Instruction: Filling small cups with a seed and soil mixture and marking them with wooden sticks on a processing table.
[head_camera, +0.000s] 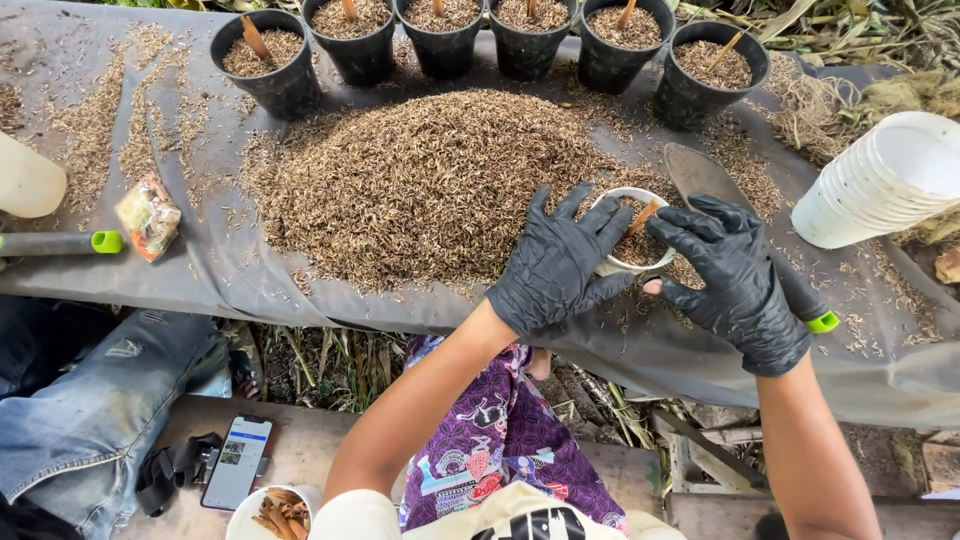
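Observation:
Both my hands wear black gloves. My left hand (556, 262) wraps the near left side of a small white pot (622, 196) filled with brown husk. My right hand (735, 272) cups the pot's right side, fingers spread over the rim. A brown stick (643, 216) stands tilted in the pot's filling. Just behind the pot lies a big heap of brown husk (420, 185) on a grey sheet (230, 270).
Several black pots (268, 60) filled with husk, each with a stick, line the far edge. A stack of white pots (880, 180) lies at right, a trowel (705, 175) behind my right hand. A phone (238, 462) and another person's jeans leg (90, 400) are at lower left.

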